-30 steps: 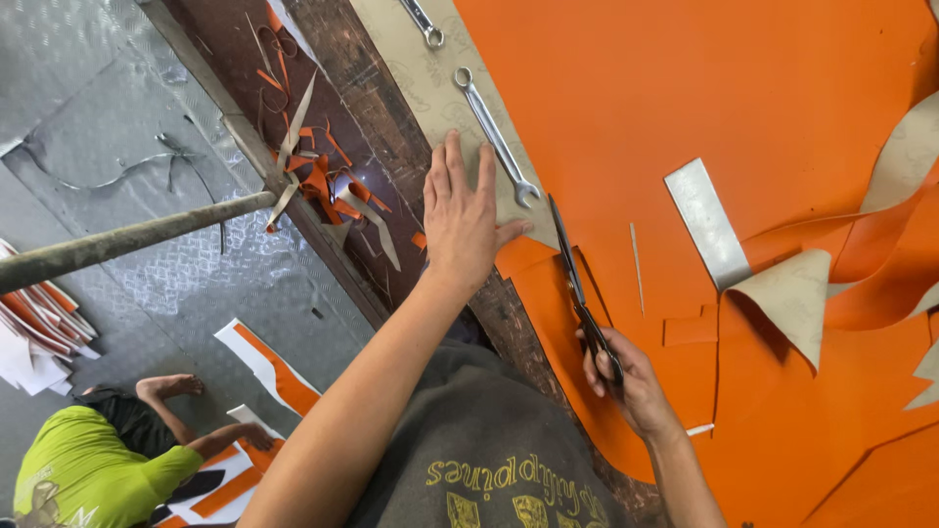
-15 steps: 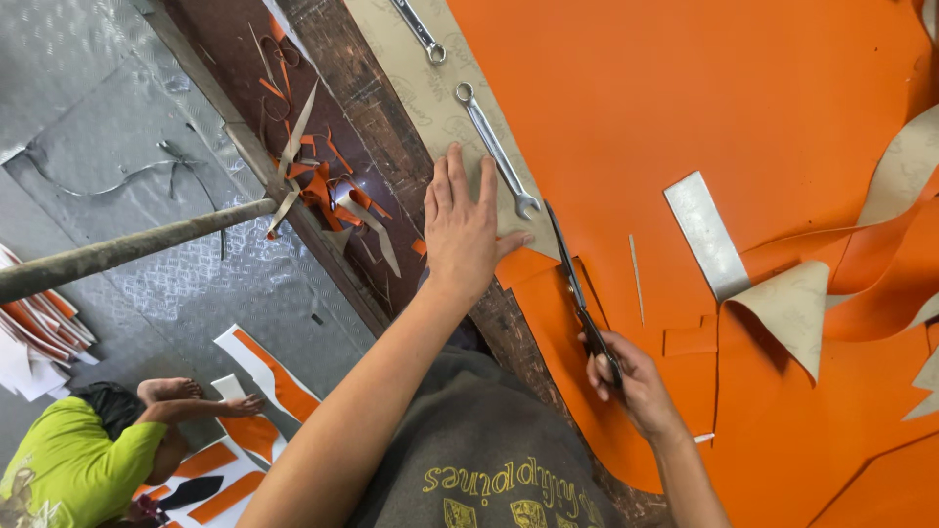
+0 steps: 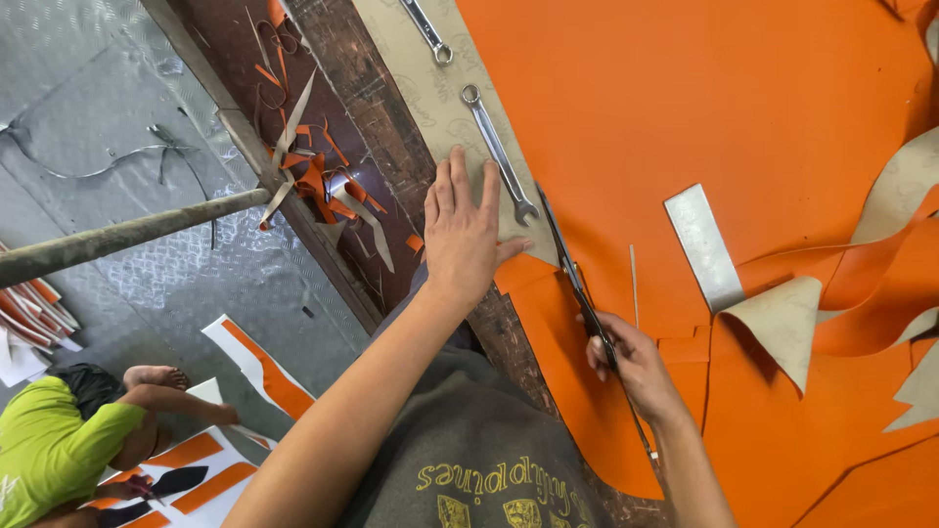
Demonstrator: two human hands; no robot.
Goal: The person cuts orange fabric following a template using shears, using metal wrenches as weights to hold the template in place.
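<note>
Left hand (image 3: 463, 232), fingers spread, is pressing the limp orange sheet (image 3: 685, 98) | right hand (image 3: 626, 360), fingers closed, is gripping scissors (image 3: 572, 274) | sheet likely needs pinning beside the cut.

No packages, labels, signs or screens in view — none on the desk, none on the floor below it. Nearest thing to a label is printed lettering on the grey shirt (image 3: 479, 460) at bottom centre (yellow on grey, partly cut off by the frame edge).
</note>
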